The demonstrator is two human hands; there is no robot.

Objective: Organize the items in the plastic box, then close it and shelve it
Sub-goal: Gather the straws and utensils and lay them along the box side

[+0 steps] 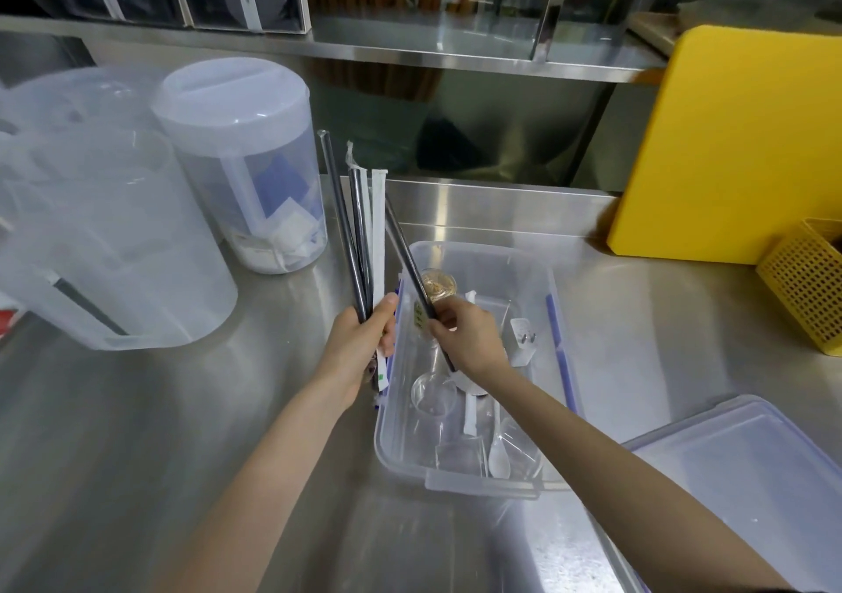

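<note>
- While the clear rectangular plastic box sits open near the front edge of the stainless-steel counter, the sorting step appears to be in hand, not the closing.
- The left hand is wrapped around a bundle of long dark straws and white paper-wrapped straws, held upright just outside the box's left wall.
- The right hand pinches a single dark straw over the box, its upper end leaning toward the bundle.
- Inside the box lie a small round clear cup with brownish contents, a clear plastic measuring cup, a white plastic spoon and a small white clip-like piece.
- The translucent flat lid with bluish edges rests on the counter's front right corner, apart from the box.
- The next move likely calls for joining the single straw to the bundle, then laying all lengthwise in the box so the lid can seat.
</note>
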